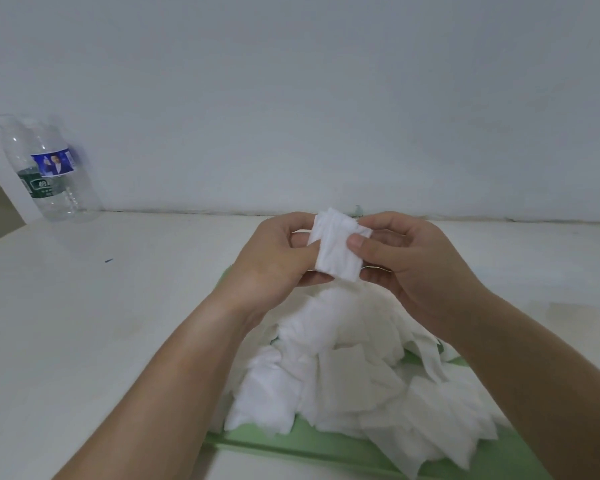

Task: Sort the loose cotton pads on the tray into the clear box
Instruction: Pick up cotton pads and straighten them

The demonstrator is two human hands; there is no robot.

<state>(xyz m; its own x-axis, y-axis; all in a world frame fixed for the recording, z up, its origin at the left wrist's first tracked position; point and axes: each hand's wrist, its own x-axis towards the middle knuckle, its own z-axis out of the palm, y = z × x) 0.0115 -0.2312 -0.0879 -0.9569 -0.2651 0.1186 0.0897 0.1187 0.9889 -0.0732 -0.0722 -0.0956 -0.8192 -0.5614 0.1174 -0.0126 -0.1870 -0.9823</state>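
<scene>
We hold a small stack of white square cotton pads (338, 251) up between both hands, raised above the far end of the pale green flat tray (291, 441). Our left hand (277, 254) takes the stack's left edge. Its thumb lies along the lower left side and its curled fingers sit behind the pads. Our right hand (406, 265) takes the right edge, with the thumb (355, 242) pressed onto the front face and the other fingers curled behind. Both grips are narrow and closed on the same stack, so the pads sit directly between the two grips, touching both. The stack tilts slightly, its top leaning toward the left hand, and the layered edges show along the top.

Below our hands and forearms, a heap of loose white cotton pads (343, 368) covers most of the tray. They are piled unevenly and overlap at many angles, and some hang over the tray's near rim. The held stack is clear of the heap, not touching it.

The tray rests on a white surface (101, 323) that meets a white wall (291, 98) behind. Far to the left, by the wall, stands a clear plastic water bottle (49, 171) with a blue and green label, well apart from the tray and our hands.
</scene>
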